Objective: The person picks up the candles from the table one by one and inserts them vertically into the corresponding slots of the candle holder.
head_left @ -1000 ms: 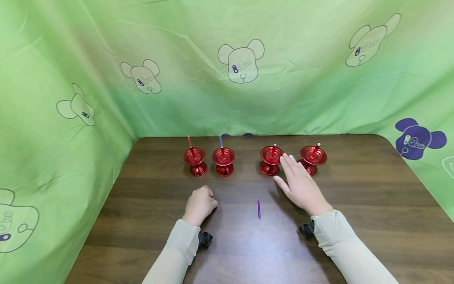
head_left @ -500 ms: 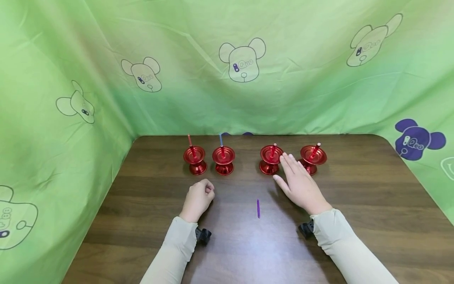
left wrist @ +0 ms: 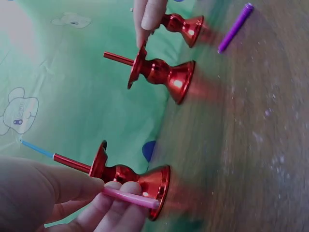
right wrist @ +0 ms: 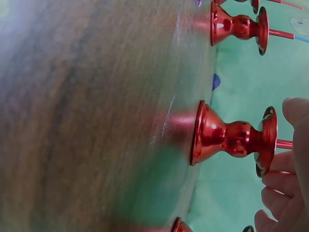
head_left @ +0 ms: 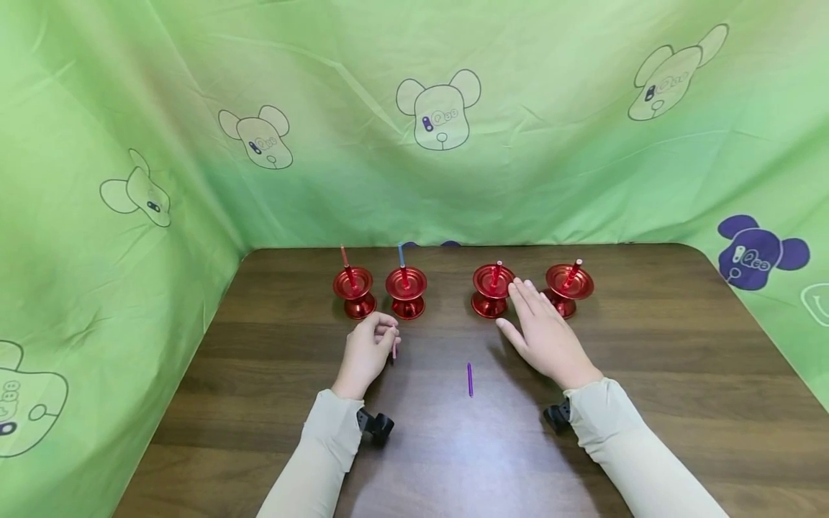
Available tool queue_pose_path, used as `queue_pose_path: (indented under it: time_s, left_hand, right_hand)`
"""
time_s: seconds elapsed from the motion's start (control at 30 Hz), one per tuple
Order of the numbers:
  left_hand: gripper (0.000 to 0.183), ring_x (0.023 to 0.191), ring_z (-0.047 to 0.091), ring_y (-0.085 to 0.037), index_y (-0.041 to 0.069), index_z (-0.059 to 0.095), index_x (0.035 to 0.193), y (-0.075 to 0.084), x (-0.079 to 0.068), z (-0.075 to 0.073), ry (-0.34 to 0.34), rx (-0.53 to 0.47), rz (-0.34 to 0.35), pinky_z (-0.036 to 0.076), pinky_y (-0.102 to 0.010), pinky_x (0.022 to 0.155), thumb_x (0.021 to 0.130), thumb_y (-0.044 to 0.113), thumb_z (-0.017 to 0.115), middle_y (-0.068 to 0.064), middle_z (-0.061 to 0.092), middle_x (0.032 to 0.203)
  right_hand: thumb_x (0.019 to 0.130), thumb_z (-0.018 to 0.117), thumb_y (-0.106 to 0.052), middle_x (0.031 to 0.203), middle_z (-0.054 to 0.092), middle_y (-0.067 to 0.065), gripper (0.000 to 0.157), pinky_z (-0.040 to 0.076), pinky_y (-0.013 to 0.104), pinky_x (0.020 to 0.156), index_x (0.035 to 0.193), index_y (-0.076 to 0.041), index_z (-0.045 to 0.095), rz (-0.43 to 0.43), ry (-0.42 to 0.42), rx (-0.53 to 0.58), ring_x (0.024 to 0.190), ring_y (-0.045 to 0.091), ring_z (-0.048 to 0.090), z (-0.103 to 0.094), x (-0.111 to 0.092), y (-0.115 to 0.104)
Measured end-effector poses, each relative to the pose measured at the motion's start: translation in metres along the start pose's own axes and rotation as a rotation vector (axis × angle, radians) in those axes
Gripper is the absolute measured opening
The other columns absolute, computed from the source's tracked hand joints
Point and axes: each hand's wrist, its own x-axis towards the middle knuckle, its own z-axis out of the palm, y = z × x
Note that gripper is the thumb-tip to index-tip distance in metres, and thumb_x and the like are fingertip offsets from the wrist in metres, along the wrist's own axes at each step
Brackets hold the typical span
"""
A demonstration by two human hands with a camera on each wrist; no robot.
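Note:
My left hand [head_left: 366, 356] pinches a short pink candle [left wrist: 130, 197] between thumb and fingers, just in front of the second candle holder [head_left: 406, 282] from the left. A thin blue candle [head_left: 401, 255] stands in that holder's tube. My right hand [head_left: 547, 334] lies with extended fingers, its fingertips at the dish rim of the third candle holder [right wrist: 236, 137]; its tube holds no coloured candle. Farthest left, another red metal holder [head_left: 353, 285] bears a thin red candle [head_left: 345, 255]. A purple candle [head_left: 470, 379] lies on the table between my hands.
The rightmost holder [head_left: 570, 283] stands beside my right fingers, partly hidden by them. A green printed cloth [head_left: 343, 180] hangs behind and to the sides of the brown wooden table [head_left: 259, 374]. Black wrist cameras sit under both sleeves.
My left hand has moved slightly up toward the second holder and turned, so the pink candle now shows between its fingers. My right hand has stayed in place.

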Motion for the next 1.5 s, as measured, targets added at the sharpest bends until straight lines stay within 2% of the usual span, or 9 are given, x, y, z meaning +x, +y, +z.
queue_pose_path:
  time_s: [0.23, 0.47, 0.6, 0.73, 0.93, 1.23, 1.5]
  left_hand:
    - [0.014, 0.091, 0.073, -0.039, -0.012, 0.063, 0.110, 0.000, 0.004, 0.006, -0.058, -0.178, 0.001, 0.062, -0.035, 0.077, 0.098, -0.005, 0.059, -0.027, 0.071, 0.099]
    - [0.017, 0.094, 0.072, -0.042, -0.012, 0.063, 0.113, 0.007, 0.009, 0.014, -0.067, -0.234, 0.029, 0.061, -0.033, 0.079, 0.099, -0.002, 0.061, -0.026, 0.071, 0.101]
    - [0.019, 0.098, 0.071, -0.044, -0.010, 0.064, 0.115, 0.014, 0.012, 0.019, -0.089, -0.284, 0.019, 0.060, -0.033, 0.082, 0.098, -0.001, 0.063, -0.026, 0.071, 0.104]
    - [0.019, 0.100, 0.069, -0.046, -0.010, 0.063, 0.115, 0.020, 0.017, 0.023, -0.107, -0.326, 0.041, 0.060, -0.035, 0.084, 0.099, -0.001, 0.062, -0.027, 0.071, 0.106]
    - [0.021, 0.102, 0.069, -0.044, -0.013, 0.061, 0.117, 0.025, 0.026, 0.030, -0.130, -0.367, 0.069, 0.059, -0.034, 0.085, 0.100, -0.001, 0.060, -0.032, 0.068, 0.110]
    - [0.021, 0.108, 0.067, -0.045, -0.012, 0.061, 0.119, 0.041, 0.044, 0.043, -0.183, -0.511, 0.124, 0.057, -0.033, 0.091, 0.102, 0.000, 0.058, -0.032, 0.066, 0.113]
    - [0.022, 0.106, 0.069, -0.040, -0.013, 0.060, 0.119, 0.052, 0.056, 0.048, -0.192, -0.516, 0.173, 0.057, -0.032, 0.091, 0.101, 0.000, 0.058, -0.029, 0.068, 0.112]
  right_hand:
    - [0.103, 0.057, -0.032, 0.157, 0.033, 0.029, 0.067, 0.024, 0.057, 0.119, 0.149, 0.012, 0.037, -0.007, 0.012, 0.001, 0.147, 0.046, 0.028, 0.000, 0.000, 0.000]
    - [0.103, 0.058, -0.032, 0.158, 0.033, 0.029, 0.068, 0.024, 0.057, 0.119, 0.149, 0.012, 0.037, -0.005, 0.006, -0.005, 0.147, 0.046, 0.027, 0.001, 0.000, 0.002]
    - [0.103, 0.058, -0.032, 0.158, 0.033, 0.029, 0.067, 0.024, 0.057, 0.119, 0.149, 0.012, 0.037, -0.006, 0.007, -0.006, 0.147, 0.046, 0.028, 0.002, -0.001, 0.002]
    - [0.103, 0.058, -0.032, 0.158, 0.033, 0.029, 0.067, 0.024, 0.057, 0.119, 0.149, 0.012, 0.037, -0.006, 0.008, -0.009, 0.146, 0.046, 0.028, 0.002, -0.002, 0.002]
    - [0.103, 0.058, -0.032, 0.157, 0.033, 0.029, 0.067, 0.024, 0.058, 0.119, 0.149, 0.012, 0.038, -0.007, 0.013, -0.008, 0.147, 0.046, 0.028, 0.003, -0.001, 0.002]
    - [0.103, 0.058, -0.032, 0.157, 0.035, 0.029, 0.066, 0.025, 0.058, 0.118, 0.148, 0.012, 0.039, -0.016, 0.031, -0.019, 0.147, 0.045, 0.029, 0.005, -0.001, 0.003]
    - [0.102, 0.059, -0.031, 0.156, 0.036, 0.029, 0.066, 0.025, 0.058, 0.118, 0.148, 0.012, 0.040, -0.022, 0.046, -0.016, 0.146, 0.046, 0.030, 0.004, -0.001, 0.003]
